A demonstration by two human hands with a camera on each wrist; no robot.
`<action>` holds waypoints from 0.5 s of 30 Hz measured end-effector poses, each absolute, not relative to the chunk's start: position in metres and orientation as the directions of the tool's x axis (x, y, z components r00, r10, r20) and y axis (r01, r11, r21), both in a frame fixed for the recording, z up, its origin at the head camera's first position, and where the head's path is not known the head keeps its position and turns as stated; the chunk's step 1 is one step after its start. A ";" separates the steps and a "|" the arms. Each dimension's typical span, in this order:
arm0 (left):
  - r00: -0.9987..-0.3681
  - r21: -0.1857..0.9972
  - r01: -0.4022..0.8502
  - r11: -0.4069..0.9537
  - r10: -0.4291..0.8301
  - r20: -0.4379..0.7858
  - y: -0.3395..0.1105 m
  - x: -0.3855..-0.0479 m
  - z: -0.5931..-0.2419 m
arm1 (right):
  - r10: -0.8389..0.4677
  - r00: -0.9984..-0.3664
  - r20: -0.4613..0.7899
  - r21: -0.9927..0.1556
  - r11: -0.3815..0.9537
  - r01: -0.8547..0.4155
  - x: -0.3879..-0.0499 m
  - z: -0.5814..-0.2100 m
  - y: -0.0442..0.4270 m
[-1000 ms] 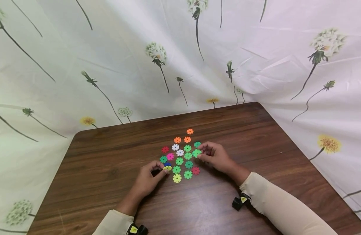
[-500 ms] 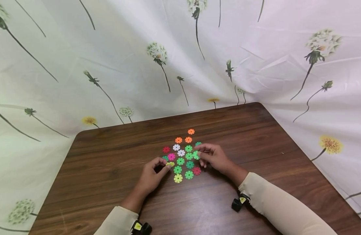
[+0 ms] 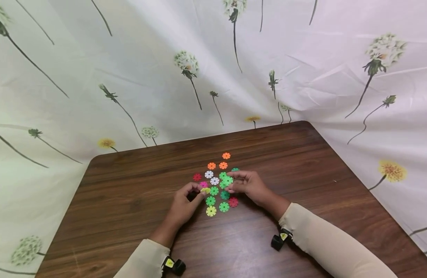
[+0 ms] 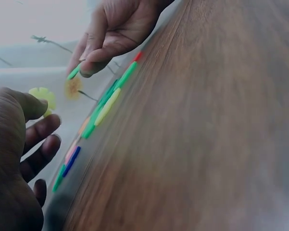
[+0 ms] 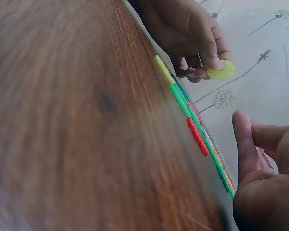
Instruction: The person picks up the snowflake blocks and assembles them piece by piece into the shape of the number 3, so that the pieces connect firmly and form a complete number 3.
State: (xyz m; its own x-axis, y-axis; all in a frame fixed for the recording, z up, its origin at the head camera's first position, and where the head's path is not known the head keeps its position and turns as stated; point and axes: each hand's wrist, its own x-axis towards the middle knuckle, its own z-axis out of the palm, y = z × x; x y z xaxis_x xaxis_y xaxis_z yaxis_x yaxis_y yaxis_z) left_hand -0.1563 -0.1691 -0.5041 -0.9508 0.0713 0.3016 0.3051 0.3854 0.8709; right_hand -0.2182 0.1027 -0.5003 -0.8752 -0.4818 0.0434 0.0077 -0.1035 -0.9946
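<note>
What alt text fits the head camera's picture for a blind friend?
The left hand pinches a yellow notched plastic disc, the right hand a green notched disc, above multicoloured discs on a brown wood-grain table, before a white dandelion-print backdrop.

a yellow notched plastic disc (image 3: 205,190) was in the left hand (image 3: 185,202); to its right, a light-green notched plastic disc (image 3: 228,180) in the right hand (image 3: 250,187). on the brown wood-grain table (image 3: 130,208), two white notched plastic discs (image 3: 208,174) lay beyond the left hand, three orange notched plastic discs (image 3: 223,165) farther beyond both hands, and a red notched plastic disc (image 3: 233,202) just before the right hand. a white dandelion-printed fabric sheet (image 3: 147,77) hung behind the table.
</note>
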 end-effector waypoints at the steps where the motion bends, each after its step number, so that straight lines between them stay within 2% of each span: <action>1: -0.951 0.870 0.305 0.387 0.071 0.301 -0.168 -0.157 -0.504 | -0.479 -0.877 0.041 -0.995 -0.100 0.008 -0.218 -0.499 0.102; 15: -0.960 0.882 0.278 0.380 0.070 0.272 -0.156 -0.165 -0.498 | -0.485 -0.872 0.070 -0.995 0.027 -0.095 -0.213 -0.495 0.084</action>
